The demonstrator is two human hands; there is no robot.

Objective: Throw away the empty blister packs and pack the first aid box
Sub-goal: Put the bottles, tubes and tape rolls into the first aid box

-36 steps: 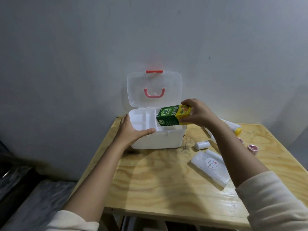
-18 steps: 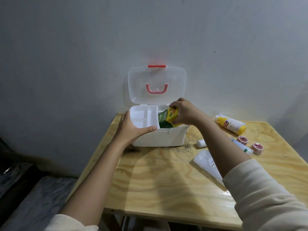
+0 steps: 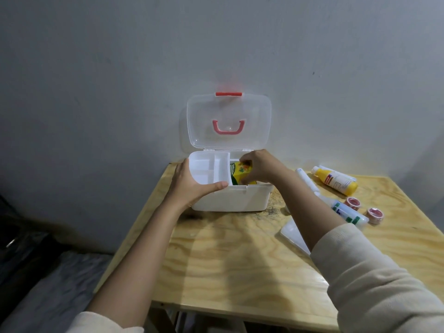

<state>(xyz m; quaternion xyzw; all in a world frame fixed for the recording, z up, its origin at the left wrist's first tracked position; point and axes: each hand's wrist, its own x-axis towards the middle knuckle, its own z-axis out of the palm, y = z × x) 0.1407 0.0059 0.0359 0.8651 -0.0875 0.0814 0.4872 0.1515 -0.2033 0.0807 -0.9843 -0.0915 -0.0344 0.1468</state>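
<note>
Both hands on it?
— yep. My left hand (image 3: 192, 186) wraps the first aid box (image 3: 230, 198) at its near-left corner; my right hand (image 3: 260, 170) pinches the green-yellow carton (image 3: 239, 173), tilted in the box's right compartment.

A plywood table (image 3: 240, 265) stands against a grey wall (image 3: 120, 68).
</note>
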